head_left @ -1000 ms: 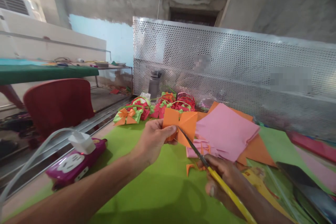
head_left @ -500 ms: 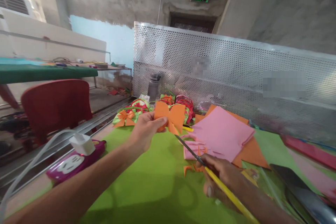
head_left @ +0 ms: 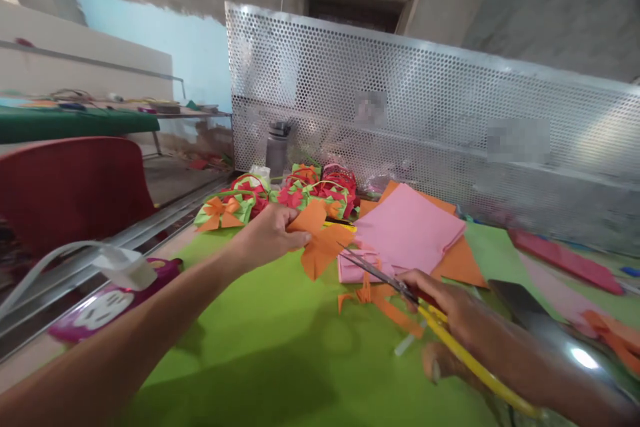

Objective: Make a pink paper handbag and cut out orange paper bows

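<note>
Between the thumb and fingers of my left hand (head_left: 273, 233) is an orange felt-like bow-shaped cutout (head_left: 323, 247), held above the green sheet (head_left: 280, 327). My right hand (head_left: 445, 320) is wrapped round yellow-handled scissors (head_left: 425, 313). Their blades are slightly apart, and the tips reach the right edge of the cutout; whether they touch it I cannot tell. Under the blades, orange scraps (head_left: 385, 307) lie on the green sheet beside a rolled pink piece (head_left: 353, 268). A yellow cutter knife (head_left: 343, 225) shows just behind the cutout.
Small green and red baskets with bows (head_left: 225, 210) stand at the back, near a grey bottle (head_left: 277, 150). Pink sheets (head_left: 410, 230) lie over orange ones at right, near a dark phone (head_left: 525, 313). A purple power strip (head_left: 70, 327) with a white plug is at left. A perforated metal panel (head_left: 425, 93) closes the back.
The orange cutout has been turned and tilted in my left hand. The scissors have opened a little at the blades. An orange strip now lies among the scraps. The view has shifted.
</note>
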Demonstrator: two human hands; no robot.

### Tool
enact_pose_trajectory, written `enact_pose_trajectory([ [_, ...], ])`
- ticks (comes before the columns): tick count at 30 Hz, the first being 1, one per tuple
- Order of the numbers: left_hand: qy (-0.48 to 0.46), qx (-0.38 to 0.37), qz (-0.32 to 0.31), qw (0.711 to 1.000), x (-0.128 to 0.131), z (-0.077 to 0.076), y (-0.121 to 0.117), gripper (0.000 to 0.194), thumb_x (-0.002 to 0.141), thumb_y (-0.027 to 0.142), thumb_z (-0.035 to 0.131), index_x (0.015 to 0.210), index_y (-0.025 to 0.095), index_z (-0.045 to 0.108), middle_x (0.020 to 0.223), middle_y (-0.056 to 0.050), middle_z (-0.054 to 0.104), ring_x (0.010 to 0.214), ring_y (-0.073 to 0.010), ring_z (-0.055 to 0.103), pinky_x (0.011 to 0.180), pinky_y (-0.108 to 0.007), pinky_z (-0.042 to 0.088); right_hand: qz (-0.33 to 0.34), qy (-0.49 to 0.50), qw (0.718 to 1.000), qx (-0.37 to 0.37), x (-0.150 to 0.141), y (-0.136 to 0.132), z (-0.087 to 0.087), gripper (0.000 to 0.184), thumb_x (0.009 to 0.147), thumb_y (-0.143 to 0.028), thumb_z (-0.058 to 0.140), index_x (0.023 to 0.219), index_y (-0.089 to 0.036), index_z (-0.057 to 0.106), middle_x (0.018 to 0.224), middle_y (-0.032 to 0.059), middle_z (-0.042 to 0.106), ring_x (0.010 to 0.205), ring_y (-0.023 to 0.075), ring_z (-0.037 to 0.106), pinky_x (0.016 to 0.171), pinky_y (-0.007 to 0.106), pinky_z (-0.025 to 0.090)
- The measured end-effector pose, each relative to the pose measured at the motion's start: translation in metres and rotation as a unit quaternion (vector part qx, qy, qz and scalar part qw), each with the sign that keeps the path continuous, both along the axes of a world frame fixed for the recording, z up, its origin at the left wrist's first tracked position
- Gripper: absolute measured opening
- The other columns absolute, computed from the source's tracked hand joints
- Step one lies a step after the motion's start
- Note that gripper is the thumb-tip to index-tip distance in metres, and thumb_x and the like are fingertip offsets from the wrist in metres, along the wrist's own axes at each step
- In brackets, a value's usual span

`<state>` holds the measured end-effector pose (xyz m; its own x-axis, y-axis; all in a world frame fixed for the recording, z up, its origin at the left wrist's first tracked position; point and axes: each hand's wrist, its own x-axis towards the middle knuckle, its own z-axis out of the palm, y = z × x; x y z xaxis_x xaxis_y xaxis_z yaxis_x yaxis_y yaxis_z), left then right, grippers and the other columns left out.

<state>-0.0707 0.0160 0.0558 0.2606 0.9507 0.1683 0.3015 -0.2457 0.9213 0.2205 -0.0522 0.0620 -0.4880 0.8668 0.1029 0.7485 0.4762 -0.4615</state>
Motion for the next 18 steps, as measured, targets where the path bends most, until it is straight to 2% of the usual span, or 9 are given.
enact_pose_trajectory([
  [2,0.019,-0.001,-0.013,1.000,-0.0007,0.0011,-0.0008,0.009,0.063,0.022,0.063,0.065,0.015,0.068,0.048,0.003,0.052,0.040,-0.0075,0.036,0.040,-0.020,0.022,-0.010,-0.032,0.999,0.001,0.0030,0.0013,0.0023,0.057,0.062,-0.051,0.071,0.109,-0.024,0.053,0.082,-0.0003,0.062,0.069,0.0183,0.055,0.059,0.023,0.041],
  [5,0.024,-0.007,-0.046,0.999,0.0003,0.0026,-0.0030,0.011,0.064,0.022,0.062,0.069,0.016,0.069,0.052,0.002,0.057,0.041,-0.0087,0.040,0.040,-0.019,0.025,-0.010,-0.056,0.998,-0.010,0.0051,0.0047,0.0039,0.041,0.065,-0.052,0.068,0.092,-0.022,0.059,0.063,-0.0040,0.056,0.054,0.0132,0.046,0.049,0.021,0.033],
  [12,0.031,-0.045,-0.106,0.993,0.0029,0.0042,-0.0068,0.013,0.066,0.023,0.060,0.072,0.016,0.069,0.062,-0.002,0.064,0.049,-0.0124,0.050,0.046,-0.021,0.032,-0.014,-0.104,0.994,-0.017,0.0016,0.0033,0.0112,0.039,0.064,-0.051,0.070,0.090,-0.024,0.060,0.067,-0.0038,0.057,0.055,0.0125,0.044,0.049,0.022,0.031],
  [18,0.005,-0.069,-0.115,0.991,0.0049,0.0044,-0.0086,0.011,0.062,0.025,0.062,0.065,0.015,0.067,0.062,-0.004,0.064,0.049,-0.0132,0.051,0.045,-0.022,0.031,-0.031,-0.144,0.989,-0.025,0.0067,0.0033,0.0067,0.043,0.057,-0.053,0.074,0.086,-0.024,0.059,0.064,-0.0043,0.055,0.054,0.0133,0.044,0.049,0.023,0.032],
])
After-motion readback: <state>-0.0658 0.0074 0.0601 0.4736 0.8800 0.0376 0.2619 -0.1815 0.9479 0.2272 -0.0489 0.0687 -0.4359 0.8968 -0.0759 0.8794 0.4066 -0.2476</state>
